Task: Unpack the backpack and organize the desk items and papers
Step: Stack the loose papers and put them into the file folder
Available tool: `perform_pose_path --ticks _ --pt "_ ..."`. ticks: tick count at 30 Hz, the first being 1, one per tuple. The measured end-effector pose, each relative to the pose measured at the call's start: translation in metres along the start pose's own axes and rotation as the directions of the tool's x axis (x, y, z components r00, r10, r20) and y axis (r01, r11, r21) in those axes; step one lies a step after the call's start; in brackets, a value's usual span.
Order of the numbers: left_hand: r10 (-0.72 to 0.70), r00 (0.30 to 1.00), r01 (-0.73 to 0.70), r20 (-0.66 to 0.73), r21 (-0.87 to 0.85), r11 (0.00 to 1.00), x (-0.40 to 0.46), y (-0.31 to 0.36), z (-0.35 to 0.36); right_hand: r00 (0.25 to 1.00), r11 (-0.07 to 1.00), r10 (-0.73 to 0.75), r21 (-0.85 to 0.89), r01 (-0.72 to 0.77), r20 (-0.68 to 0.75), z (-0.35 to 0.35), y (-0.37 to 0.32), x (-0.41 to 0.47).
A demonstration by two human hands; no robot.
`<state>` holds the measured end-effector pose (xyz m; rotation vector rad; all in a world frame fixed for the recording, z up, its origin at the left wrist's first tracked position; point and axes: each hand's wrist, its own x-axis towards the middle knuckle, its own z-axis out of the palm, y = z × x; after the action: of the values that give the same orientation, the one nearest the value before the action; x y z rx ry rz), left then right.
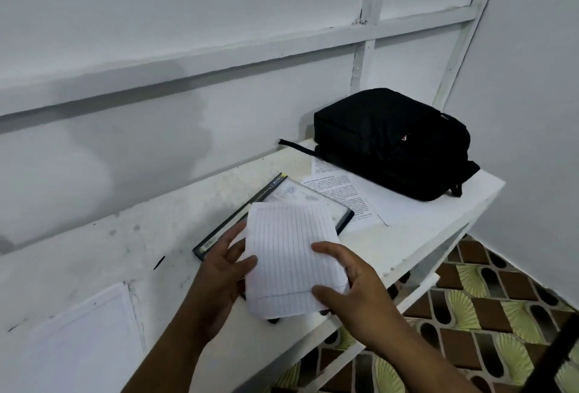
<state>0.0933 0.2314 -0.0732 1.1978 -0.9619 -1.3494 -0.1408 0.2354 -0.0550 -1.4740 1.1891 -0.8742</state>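
White desk [131, 236] carried the lined paper sheets [291, 261], long axis running away from the person, over the black-edged book [275, 201]; left hand [225, 270] and right hand [354, 280] pinched opposite edges, backpack [391, 142] well beyond.

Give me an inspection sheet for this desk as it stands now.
Surface: white desk, scuffed and stained.
Job's things: black fabric backpack lying at the far right end; lined paper sheets held above a black-edged book; printed pages partly under the backpack.
Clutter: blank white sheet at the near left.
Hands: left hand and right hand both grip the lined sheets.
Cables: nothing seen.
Surroundings: white panelled wall, patterned floor.
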Motion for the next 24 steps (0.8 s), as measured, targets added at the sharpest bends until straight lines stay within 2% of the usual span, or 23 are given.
perform_pose_path --ticks 4,6,10,14,20,24 --pt "0.059 0.992 -0.034 -0.114 0.213 0.977 -0.020 -0.003 -0.046 0.996 0.996 0.028 -0.083 -0.021 0.083 0.047 0.013 0.011" --pt "0.063 0.983 -0.019 -0.173 0.240 0.971 -0.035 -0.004 -0.071 0.992 0.997 0.021 -0.073 -0.012 0.126 0.076 0.018 0.015" --pt "0.049 0.958 0.036 -0.282 0.286 0.958 -0.073 -0.003 -0.126 0.973 0.977 -0.002 -0.208 0.051 0.232 0.136 0.020 0.020" --pt "0.035 0.925 0.131 -0.379 0.403 0.906 -0.118 -0.007 -0.183 0.922 0.944 0.014 -0.310 0.116 0.387 0.194 0.012 0.017" --pt "0.117 0.849 0.249 -0.516 0.585 0.772 -0.169 -0.026 -0.237 0.827 0.835 -0.020 -0.446 0.323 0.561 0.252 0.007 0.003" --pt "0.164 0.846 0.259 -0.508 0.660 0.705 -0.181 -0.042 -0.259 0.808 0.681 -0.013 -0.587 0.438 0.589 0.280 0.006 0.000"
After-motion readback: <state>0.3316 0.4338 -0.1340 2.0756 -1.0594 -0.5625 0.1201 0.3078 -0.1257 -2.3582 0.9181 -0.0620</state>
